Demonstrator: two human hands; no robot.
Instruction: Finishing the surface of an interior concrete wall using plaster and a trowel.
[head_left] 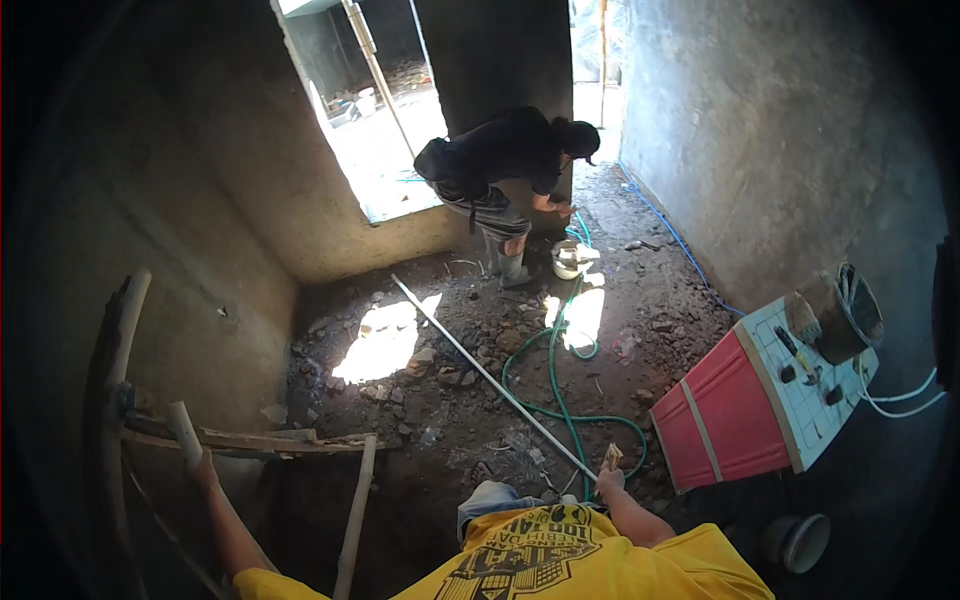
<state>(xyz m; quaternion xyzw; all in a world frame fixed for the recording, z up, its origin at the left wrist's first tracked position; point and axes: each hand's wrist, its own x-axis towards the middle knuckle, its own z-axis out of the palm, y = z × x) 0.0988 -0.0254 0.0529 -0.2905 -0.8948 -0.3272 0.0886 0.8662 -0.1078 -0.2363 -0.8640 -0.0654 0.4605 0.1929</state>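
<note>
My left hand [203, 470] grips the pale round upper end of a post [185, 435] on a rough wooden frame [230, 436] at the lower left. My right hand [610, 484], low right of centre, is closed on a small tan piece [614, 457], perhaps wood. A long white pipe [480, 370] runs diagonally over the rubble floor to beside that hand; I cannot tell whether they touch. A green hose [560, 390] loops near it.
A co-worker [500, 160] in dark clothes bends over a bucket [570, 262], holding the hose. A pink-sided box [715, 410] bears tools and a dark pail [840, 325] at right. Another bucket [800, 545] lies below. Walls [770, 140] and openings surround the room.
</note>
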